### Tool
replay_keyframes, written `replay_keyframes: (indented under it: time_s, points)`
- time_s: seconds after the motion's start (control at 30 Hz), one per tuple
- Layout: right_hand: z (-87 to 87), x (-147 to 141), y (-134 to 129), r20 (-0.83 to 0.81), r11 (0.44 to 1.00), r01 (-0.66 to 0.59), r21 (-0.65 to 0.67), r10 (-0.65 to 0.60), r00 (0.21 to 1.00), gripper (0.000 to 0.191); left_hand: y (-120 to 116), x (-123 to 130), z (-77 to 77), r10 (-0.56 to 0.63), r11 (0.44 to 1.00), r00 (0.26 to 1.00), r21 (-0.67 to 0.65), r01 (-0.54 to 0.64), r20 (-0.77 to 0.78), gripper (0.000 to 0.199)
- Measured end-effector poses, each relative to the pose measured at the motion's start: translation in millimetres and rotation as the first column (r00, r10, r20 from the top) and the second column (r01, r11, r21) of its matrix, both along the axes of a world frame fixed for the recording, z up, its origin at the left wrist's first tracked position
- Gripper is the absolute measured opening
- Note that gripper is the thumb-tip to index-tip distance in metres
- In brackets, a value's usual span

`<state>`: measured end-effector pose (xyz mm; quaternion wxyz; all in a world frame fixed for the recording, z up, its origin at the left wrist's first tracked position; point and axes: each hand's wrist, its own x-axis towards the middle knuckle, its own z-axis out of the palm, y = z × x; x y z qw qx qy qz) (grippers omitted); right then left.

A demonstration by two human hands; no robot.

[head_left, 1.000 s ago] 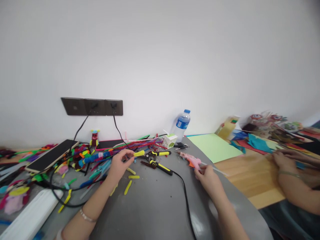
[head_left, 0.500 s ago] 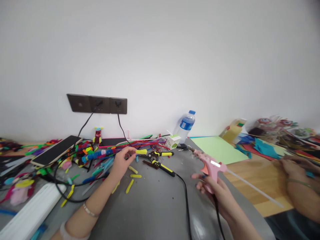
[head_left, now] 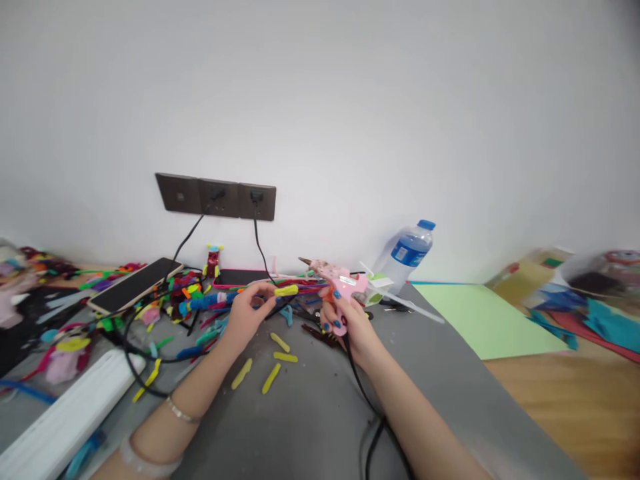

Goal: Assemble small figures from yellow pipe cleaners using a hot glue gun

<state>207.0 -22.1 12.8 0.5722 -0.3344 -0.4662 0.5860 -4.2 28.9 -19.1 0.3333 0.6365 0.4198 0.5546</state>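
Note:
Between its thumb and fingertips, my left hand (head_left: 251, 312) pinches a short yellow pipe cleaner piece (head_left: 287, 291) that points to the right. My right hand (head_left: 351, 327) is wrapped round the handle of a pink glue gun (head_left: 345, 280). The gun's metal nozzle is aimed left, just above and to the right of the yellow piece, apart from it. A clear glue stick (head_left: 407, 305) juts from its back end. Several loose yellow pieces (head_left: 285, 357) lie on the grey table (head_left: 310, 420) below my hands. Yellow-and-black pliers are mostly hidden behind my right hand.
A water bottle (head_left: 410, 255) leans against the wall by light green paper (head_left: 493, 317). Left are a phone (head_left: 135, 285), coloured pipe cleaners, small figures and a white box-like object (head_left: 75, 417). Black cables run from the wall sockets (head_left: 215, 197); the gun's cord hangs below my right hand.
My right hand has brought the glue gun leftward, close to the yellow piece in my left hand. The view has turned right, and the other person's hands are out of view.

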Motion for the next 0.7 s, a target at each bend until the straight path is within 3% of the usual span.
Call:
replay_keyframes:
  time_s: [0.1, 0.37, 0.7]
  points:
    - [-9.9, 6.0, -5.1, 0.04, 0.999, -0.031, -0.038, 0.032, 0.999, 0.041, -0.3, 0.1, 0.4, -0.012, 1.0, 1.0, -0.004, 0.012, 0.01, 0.012]
    - [-21.1, 3.5, -11.2, 0.256, 0.996, -0.077, 0.034, 0.066, 0.964, 0.049, -2.2, 1.4, 2.1, 0.031, 0.999, 0.999, -0.007, -0.031, 0.008, 0.012]
    - [-17.5, -0.4, -15.2, 0.418, 0.998, -0.057, 0.014, 0.046, 0.907, 0.051, -3.9, 2.6, 2.0, 0.045, 0.999, 0.999, -0.014, -0.045, 0.021, 0.013]
